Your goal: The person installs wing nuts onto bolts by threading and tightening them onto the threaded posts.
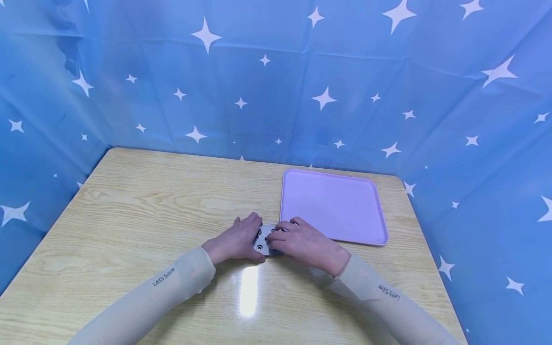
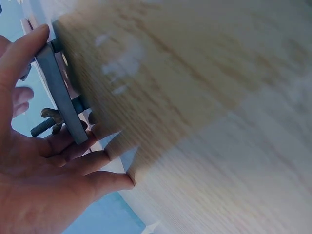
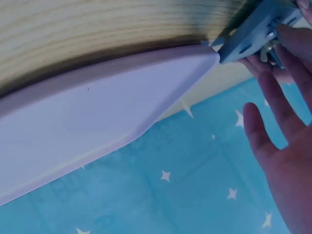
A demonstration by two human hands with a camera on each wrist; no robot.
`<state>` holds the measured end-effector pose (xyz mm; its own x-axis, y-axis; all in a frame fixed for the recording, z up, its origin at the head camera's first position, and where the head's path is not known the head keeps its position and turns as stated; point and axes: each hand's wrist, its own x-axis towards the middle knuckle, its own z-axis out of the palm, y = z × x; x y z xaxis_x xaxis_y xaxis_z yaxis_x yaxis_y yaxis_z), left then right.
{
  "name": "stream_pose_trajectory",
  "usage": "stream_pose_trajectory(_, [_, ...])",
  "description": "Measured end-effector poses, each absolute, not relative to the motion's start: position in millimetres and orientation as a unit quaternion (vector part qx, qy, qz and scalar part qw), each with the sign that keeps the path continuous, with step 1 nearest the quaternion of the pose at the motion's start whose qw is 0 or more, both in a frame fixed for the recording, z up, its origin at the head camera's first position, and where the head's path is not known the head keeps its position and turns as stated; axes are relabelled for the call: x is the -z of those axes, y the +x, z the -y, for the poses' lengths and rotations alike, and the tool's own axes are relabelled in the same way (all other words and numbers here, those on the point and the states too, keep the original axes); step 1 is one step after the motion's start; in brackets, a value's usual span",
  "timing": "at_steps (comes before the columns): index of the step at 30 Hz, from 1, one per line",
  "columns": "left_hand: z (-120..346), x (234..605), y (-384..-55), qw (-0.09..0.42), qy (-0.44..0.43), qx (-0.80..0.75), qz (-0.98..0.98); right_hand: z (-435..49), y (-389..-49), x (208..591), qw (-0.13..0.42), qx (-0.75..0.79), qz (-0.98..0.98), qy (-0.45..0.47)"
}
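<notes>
A small grey metal plate [image 1: 265,239] with holes and upright fasteners lies in front of me on the table. My left hand [image 1: 239,238] grips its left side, thumb at the near edge and fingers at the far one. The left wrist view shows the plate [image 2: 61,92] edge-on, raised on short dark feet, with a wing nut [image 2: 51,115] on a threaded bolt [image 2: 43,127]. My right hand [image 1: 304,243] bends over the plate's right part, its fingertips pinching at a small fastener they mostly hide. In the right wrist view, a wing nut [image 3: 267,51] shows beside these fingers.
A shallow lilac tray [image 1: 332,206] lies at the back right, its near left corner close to the plate and right hand. The wooden table [image 1: 164,201] meets a blue star-patterned curtain [image 1: 258,86] at the back and sides.
</notes>
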<state>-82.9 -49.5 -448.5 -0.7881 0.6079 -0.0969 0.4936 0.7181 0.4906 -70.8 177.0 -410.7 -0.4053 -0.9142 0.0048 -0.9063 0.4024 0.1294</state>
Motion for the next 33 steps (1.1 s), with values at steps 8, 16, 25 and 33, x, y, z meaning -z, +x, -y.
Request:
stream_pose_trajectory(8, [48.8,447.0,-82.2,0.132,0.294,-0.229,-0.918,-171.8,-68.9,416.3,0.055,0.067,0.844,0.530])
stream_pose_trajectory(16, [49.5,449.3,-82.4,0.125,0.298,-0.227,-0.919,-164.9,-68.0,427.5,0.079,0.047,0.859,0.503])
stream_pose_trajectory(25, [49.3,447.9,-83.3,0.125,0.299,-0.224,-0.919,-157.9,-61.2,434.0,0.082,-0.035,0.897,0.433])
stream_pose_trajectory(33, [49.0,447.2,-81.9,0.125,0.301,-0.227,-0.918,-161.7,-57.3,427.6,0.035,-0.052,0.917,0.394])
